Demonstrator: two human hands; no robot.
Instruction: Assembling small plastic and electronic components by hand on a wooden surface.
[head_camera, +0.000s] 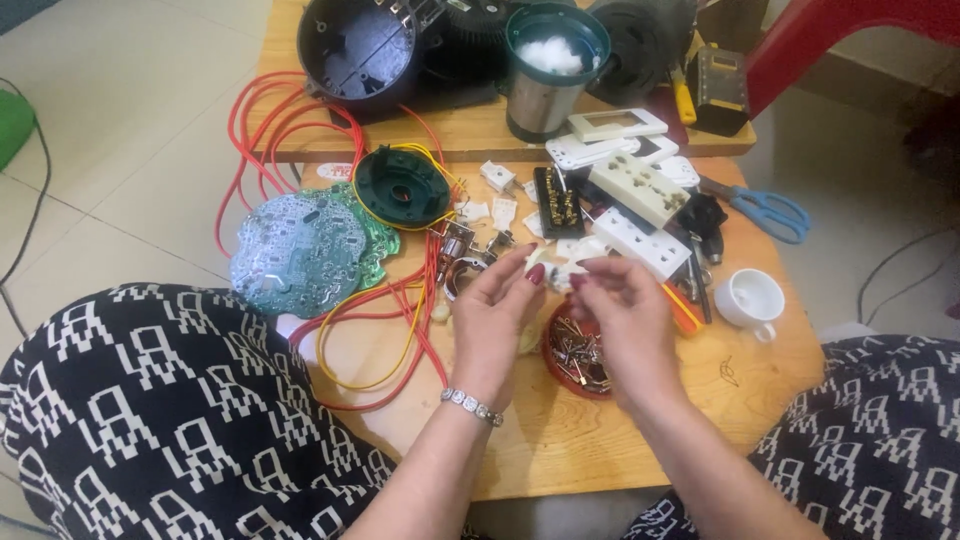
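Observation:
My left hand (495, 315) and my right hand (625, 315) meet above a low wooden table (560, 440). Together their fingertips pinch a small white plastic part (562, 272). A bracelet (472, 406) circles my left wrist. Right under my hands sits a small red dish (580, 362) filled with several little metal screws and contacts. Just beyond my fingers lie white socket blocks (640, 240) and a small metal part (462, 252) with wires.
Red and yellow wires (375, 345) loop beside a green circuit board (305, 250) and a round dark green housing (402, 185). Farther off stand a steel cup with white wadding (550, 65), a black round casing (357, 45), blue scissors (765, 208) and a white cup (750, 297).

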